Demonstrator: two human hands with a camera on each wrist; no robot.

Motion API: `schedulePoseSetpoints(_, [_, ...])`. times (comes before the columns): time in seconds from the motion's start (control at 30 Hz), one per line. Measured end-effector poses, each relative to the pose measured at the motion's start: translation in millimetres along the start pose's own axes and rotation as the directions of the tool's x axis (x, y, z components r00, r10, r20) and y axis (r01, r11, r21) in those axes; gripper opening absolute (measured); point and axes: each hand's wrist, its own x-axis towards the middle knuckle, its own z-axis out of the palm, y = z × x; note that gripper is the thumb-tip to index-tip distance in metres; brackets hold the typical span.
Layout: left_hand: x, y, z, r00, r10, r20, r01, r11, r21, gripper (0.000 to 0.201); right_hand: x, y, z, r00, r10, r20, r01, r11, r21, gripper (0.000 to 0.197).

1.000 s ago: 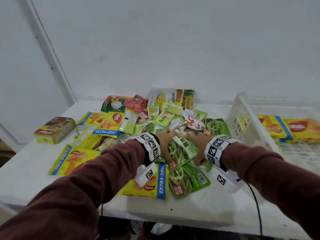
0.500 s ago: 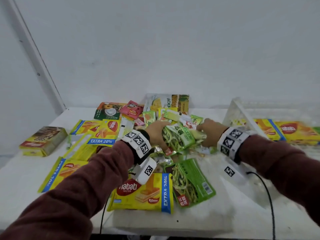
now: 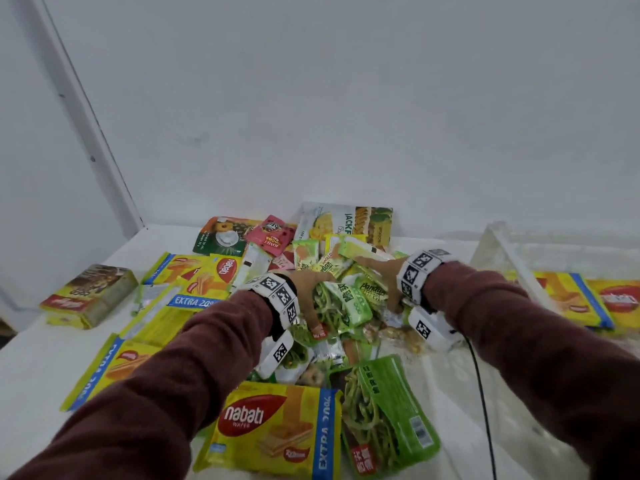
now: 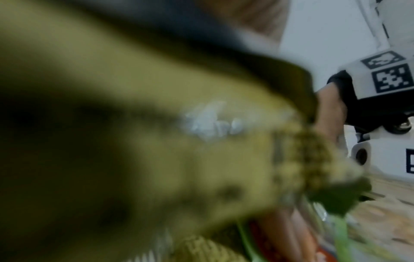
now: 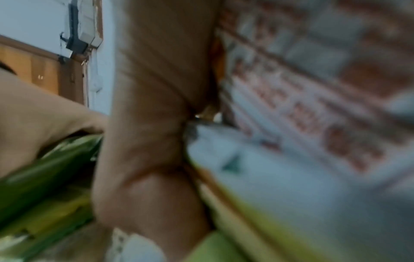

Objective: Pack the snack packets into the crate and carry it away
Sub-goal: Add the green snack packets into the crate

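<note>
your left hand (image 3: 308, 289) and right hand (image 3: 388, 278) are both gripping a bunch of green snack packets (image 3: 346, 299), fingers curled round it, white crate (image 3: 498, 251) sitting off to your right

Held bunch (image 3: 346, 299): small green packets, crumpled together, squeezed between the left hand (image 3: 306, 289) and right hand (image 3: 388, 275), above the middle of the pile.
Pile (image 3: 311, 251): mixed small packets, green, yellow, pink and red, overlapping loosely on the counter (image 3: 34, 362).
Wafer packs: yellow with blue edge bands; one (image 3: 273, 434) lies flat at the near edge, "nabati" logo up; others (image 3: 197, 271) lie overlapping to the left.
Green noodle pack (image 3: 384, 417): flat, just right of the near wafer pack.
Box (image 3: 88, 294): yellow-brown, apart at far left.
Crate (image 3: 502, 258): clear white plastic, right of the pile; yellow wafer packs (image 3: 571, 299) already lie inside.
</note>
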Motion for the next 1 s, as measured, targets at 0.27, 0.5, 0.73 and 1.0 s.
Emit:
schedulePoseSetpoints(0.27, [2, 1, -1, 0.999, 0.004, -0.046, -0.007, 0.998, -0.060, 0.071, 11, -8, 5, 0.998, -0.042, -0.041, 0.034, 0.983, -0.180, 0.104])
schedulePoseSetpoints(0.5, [1, -5, 0, 0.998, -0.003, -0.067, -0.008, 0.987, -0.158, 0.078, 7, -5, 0, 0.997, -0.042, -0.058, 0.038, 0.997, -0.069, 0.098])
schedulePoseSetpoints(0.73, [-16, -8, -22, 0.987, 0.040, -0.157, -0.079, 0.964, -0.254, 0.095, -25, 1, -9, 0.977, -0.014, -0.213, 0.039, 0.993, 0.114, 0.067])
schedulePoseSetpoints(1.0, [-52, 7, -71, 0.910, 0.245, -0.334, -0.333, 0.912, -0.241, 0.067, -93, 12, -44, 0.907, -0.003, -0.422, 0.133, 0.951, 0.280, 0.054])
